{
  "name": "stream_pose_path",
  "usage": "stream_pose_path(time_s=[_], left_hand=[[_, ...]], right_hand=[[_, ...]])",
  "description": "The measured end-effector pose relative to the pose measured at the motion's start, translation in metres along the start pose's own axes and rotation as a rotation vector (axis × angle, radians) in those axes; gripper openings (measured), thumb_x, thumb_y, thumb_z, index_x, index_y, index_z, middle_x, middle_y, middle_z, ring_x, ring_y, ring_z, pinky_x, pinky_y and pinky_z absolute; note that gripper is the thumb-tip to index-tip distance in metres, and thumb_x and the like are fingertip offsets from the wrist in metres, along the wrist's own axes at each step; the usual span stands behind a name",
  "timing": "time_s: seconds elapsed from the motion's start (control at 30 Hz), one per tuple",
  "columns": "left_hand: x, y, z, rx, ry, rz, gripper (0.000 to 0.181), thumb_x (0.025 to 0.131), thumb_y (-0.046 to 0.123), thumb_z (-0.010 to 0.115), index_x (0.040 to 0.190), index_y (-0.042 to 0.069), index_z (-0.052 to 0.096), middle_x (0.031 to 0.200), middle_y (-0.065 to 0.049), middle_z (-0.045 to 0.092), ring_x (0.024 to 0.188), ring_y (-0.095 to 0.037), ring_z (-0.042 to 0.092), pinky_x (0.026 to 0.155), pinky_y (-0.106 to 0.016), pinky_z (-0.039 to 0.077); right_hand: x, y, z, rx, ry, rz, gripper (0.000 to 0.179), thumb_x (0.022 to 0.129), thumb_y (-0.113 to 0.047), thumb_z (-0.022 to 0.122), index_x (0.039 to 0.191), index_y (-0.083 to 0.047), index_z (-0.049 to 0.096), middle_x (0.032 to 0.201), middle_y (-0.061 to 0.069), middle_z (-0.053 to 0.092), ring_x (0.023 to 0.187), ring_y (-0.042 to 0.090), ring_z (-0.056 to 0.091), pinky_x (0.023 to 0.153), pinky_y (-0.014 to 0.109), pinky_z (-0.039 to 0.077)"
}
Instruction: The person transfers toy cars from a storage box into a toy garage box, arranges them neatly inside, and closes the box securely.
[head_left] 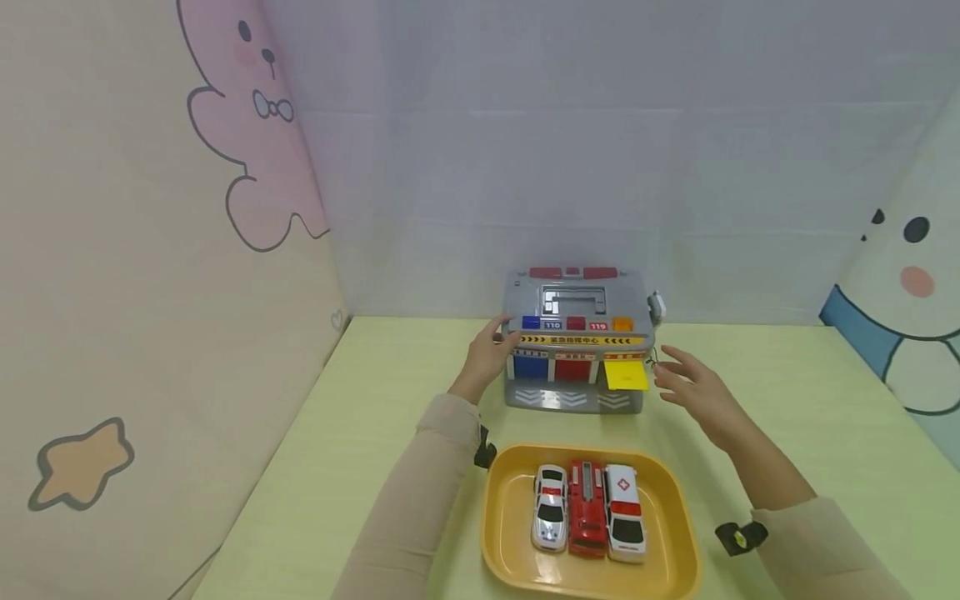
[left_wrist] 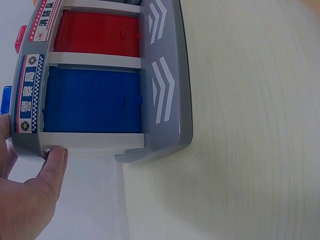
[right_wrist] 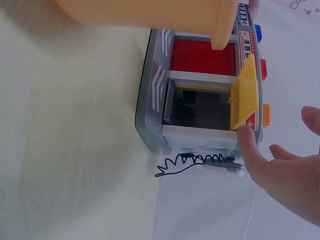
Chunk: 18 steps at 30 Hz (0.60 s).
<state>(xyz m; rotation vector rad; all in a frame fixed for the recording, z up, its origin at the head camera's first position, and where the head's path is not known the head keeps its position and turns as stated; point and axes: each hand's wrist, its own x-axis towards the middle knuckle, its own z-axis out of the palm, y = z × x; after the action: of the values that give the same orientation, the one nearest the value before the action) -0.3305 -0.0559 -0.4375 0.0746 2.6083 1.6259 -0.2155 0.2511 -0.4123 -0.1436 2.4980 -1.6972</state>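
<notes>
A grey toy rescue station (head_left: 573, 340) stands at the back of the table. My left hand (head_left: 486, 360) grips the left corner of its roof; the left wrist view shows one fingertip under the overhang and others on top. Its blue door (left_wrist: 95, 100) and red door (left_wrist: 97, 34) are down. The yellow door (right_wrist: 245, 95) is swung up and out, leaving a dark bay (right_wrist: 200, 107) exposed. Beside that door, my right hand (head_left: 697, 392) has its fingers loosely spread, holding nothing. One fingertip overlaps the yellow door's corner in the right wrist view.
In front of the station sits a yellow tray (head_left: 510, 533) with a white police car (head_left: 551, 508), a red fire truck (head_left: 587, 512) and an ambulance (head_left: 626, 510) side by side. A coiled black cord (right_wrist: 195, 159) hangs at the station's right side. Behind is a pale curtain (head_left: 480, 167).
</notes>
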Motion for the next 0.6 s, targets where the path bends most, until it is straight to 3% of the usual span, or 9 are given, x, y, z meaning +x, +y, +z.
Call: stream_pose_path(time_s=[0.43,0.6], left_hand=[[0.002,-0.001,0.001,0.009,0.01,0.001,0.047,0.099,0.036,0.057,0.144,0.025,0.047,0.124,-0.014,0.058,0.109,-0.028,0.057,0.089,-0.044,0.051],[0.002,-0.002,0.001,0.007,0.003,0.006,0.047,0.099,0.036,0.057,0.144,0.025,0.047,0.125,-0.014,0.058,0.11,-0.028,0.057,0.088,-0.044,0.051]], right_hand=[[-0.022,0.002,0.004,-0.033,-0.013,0.017,0.072,0.104,-0.039,0.046,0.152,0.004,0.015,0.143,0.036,0.032,0.124,0.048,0.044,0.101,0.055,0.038],[-0.029,0.004,0.005,-0.031,-0.018,0.004,0.067,0.104,-0.036,0.047,0.15,0.005,0.021,0.138,0.034,0.039,0.119,0.046,0.049,0.099,0.048,0.044]])
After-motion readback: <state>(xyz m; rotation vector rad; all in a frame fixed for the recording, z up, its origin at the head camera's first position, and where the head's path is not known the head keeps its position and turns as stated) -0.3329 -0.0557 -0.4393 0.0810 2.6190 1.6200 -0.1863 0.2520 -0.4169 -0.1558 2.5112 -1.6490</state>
